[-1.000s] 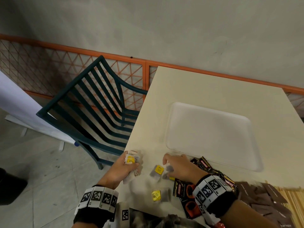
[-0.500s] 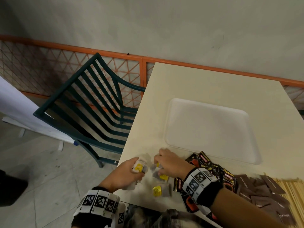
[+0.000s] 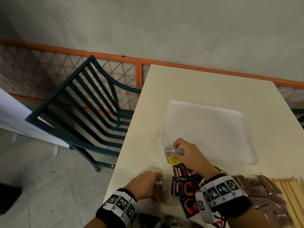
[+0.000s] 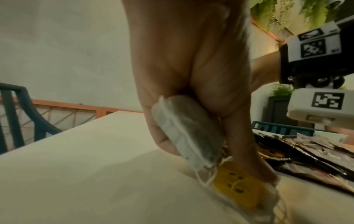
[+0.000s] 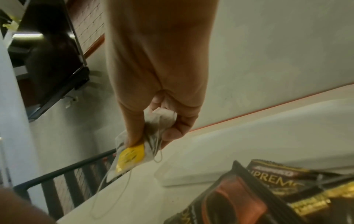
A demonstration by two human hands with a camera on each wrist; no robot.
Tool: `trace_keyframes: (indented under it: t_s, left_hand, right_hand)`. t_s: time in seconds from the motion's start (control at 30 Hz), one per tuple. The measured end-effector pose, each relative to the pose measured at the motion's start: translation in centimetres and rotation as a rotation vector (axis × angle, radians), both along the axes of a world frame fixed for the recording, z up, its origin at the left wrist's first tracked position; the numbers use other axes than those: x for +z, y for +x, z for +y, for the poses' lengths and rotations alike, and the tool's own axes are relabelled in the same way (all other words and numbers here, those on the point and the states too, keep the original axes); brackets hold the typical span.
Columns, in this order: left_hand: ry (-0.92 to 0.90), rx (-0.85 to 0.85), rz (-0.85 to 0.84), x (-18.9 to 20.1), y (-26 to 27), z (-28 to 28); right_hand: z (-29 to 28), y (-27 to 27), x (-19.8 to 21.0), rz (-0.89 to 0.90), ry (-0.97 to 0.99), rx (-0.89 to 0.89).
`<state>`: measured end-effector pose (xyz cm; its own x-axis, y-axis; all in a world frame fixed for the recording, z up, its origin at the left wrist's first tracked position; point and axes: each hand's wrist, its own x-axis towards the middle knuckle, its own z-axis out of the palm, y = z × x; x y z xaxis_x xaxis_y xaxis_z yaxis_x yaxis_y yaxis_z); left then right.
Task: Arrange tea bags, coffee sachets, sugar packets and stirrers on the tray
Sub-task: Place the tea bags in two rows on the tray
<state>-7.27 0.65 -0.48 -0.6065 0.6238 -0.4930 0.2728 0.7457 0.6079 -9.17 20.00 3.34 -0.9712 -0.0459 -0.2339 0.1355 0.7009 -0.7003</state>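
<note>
A white tray [image 3: 209,127] lies on the cream table [image 3: 197,83]. My right hand [image 3: 185,153] holds a bunch of tea bags [image 3: 171,153] with yellow tags just above the tray's near left corner; the same tea bags [image 5: 151,136] hang from its curled fingers in the right wrist view. My left hand [image 3: 144,183] is low on the table near the front edge. It grips one tea bag [image 4: 187,133] in the palm while a finger presses a second yellow-tagged tea bag [image 4: 237,186] on the table. Black coffee sachets [image 3: 184,183] lie between the hands.
Brown sugar packets [image 3: 263,195] and pale wooden stirrers [image 3: 292,191] lie at the front right. A dark green slatted chair [image 3: 85,109] stands against the table's left edge. An orange lattice fence [image 3: 65,63] runs behind.
My right hand has lifted its tea bags and moved away from me to the tray's near left corner. My left hand has moved back toward the front edge, onto a tea bag.
</note>
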Motion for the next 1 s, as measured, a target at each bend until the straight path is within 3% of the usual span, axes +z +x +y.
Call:
trace_keyframes:
  t_s: [0.17, 0.27, 0.43, 0.53, 0.7, 0.8, 1.0]
  left_hand:
    - [-0.020, 0.001, 0.012, -0.6, 0.1, 0.3]
    - [0.057, 0.157, -0.092, -0.1, -0.8, -0.7]
    - [0.534, 0.641, -0.381, 0.4, -2.5, -2.0]
    - [0.769, 0.744, -0.527, 1.6, -2.9, -1.1]
    - [0.875, 0.670, -0.620, 3.5, -2.4, 1.4]
    - [0.939, 0.759, -0.692, 3.5, -2.2, 2.6]
    - [0.890, 0.959, -0.662, 3.5, -1.5, 5.5]
  right_hand:
    - [0.6, 1.0, 0.5, -0.037, -0.113, -0.073]
    - [0.8, 1.4, 1.0, -0.050, -0.182, -0.063]
    - [0.9, 1.5, 2.2, -0.109, -0.299, 0.087]
    - [0.9, 1.4, 2.4, -0.117, -0.329, 0.170]
    - [1.2, 1.4, 3.3, -0.093, -0.319, 0.214]
    - [2.4, 1.6, 3.5, -0.071, -0.346, 0.193]
    - [6.1, 1.8, 4.2, -0.060, -0.492, 0.123]
